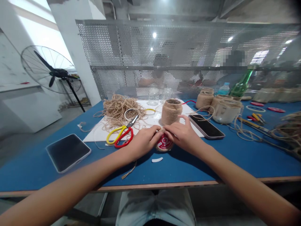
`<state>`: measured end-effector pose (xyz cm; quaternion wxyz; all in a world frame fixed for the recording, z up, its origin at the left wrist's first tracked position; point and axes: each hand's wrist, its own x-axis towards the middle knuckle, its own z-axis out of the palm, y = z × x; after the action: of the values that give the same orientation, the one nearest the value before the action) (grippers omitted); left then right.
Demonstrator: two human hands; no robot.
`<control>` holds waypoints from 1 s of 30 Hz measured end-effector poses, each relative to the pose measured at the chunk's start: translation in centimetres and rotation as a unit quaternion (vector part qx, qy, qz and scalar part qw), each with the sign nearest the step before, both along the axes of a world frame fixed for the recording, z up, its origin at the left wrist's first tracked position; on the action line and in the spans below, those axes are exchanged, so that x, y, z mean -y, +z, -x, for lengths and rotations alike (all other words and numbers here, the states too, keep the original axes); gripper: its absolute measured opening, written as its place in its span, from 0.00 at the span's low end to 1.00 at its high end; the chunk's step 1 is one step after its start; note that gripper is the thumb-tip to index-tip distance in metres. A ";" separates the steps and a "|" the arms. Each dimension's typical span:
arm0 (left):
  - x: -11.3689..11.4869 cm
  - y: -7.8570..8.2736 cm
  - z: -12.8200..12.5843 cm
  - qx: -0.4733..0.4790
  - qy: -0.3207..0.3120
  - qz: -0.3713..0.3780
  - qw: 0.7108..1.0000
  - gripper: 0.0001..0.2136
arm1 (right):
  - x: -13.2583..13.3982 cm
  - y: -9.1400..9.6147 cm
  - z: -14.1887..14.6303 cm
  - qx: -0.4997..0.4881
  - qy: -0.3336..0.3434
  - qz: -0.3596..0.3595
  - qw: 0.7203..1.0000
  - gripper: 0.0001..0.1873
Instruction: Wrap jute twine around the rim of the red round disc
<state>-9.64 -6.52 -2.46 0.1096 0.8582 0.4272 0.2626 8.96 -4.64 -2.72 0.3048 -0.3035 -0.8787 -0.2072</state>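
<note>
Hands [145,140] [180,134] hold coarse twine [162,130] above a red label [164,143].

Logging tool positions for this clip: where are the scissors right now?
In the head view, the scissors lie left of centre near the front edge of the white sheet, in front of the twine pile and beside the left hand.

Room on near tabletop [188,172], jar [171,112] (upright) beyond
</note>
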 end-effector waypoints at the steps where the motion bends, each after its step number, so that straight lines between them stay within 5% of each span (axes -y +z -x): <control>1: 0.1 0.0 0.0 -0.004 -0.005 0.001 1.000 0.12 | 0.0 0.0 0.0 0.004 -0.002 -0.008 1.000 0.10; 14: 0.0 0.2 0.1 0.028 -0.020 -0.024 0.999 0.13 | 0.1 0.1 -0.4 -0.004 -0.001 0.051 0.999 0.11; 20: 0.0 0.2 0.2 0.022 -0.028 -0.031 0.999 0.12 | 0.2 0.3 -0.3 -0.002 0.008 0.019 1.000 0.11; 30: 0.0 0.2 0.2 -0.060 0.049 -0.052 0.996 0.13 | 0.5 0.1 -0.1 -0.010 0.014 0.055 0.998 0.13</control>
<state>-9.86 -6.48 -2.26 0.0260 0.8551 0.4600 0.2376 9.04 -5.13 -2.61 0.2996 -0.3097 -0.8896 -0.1511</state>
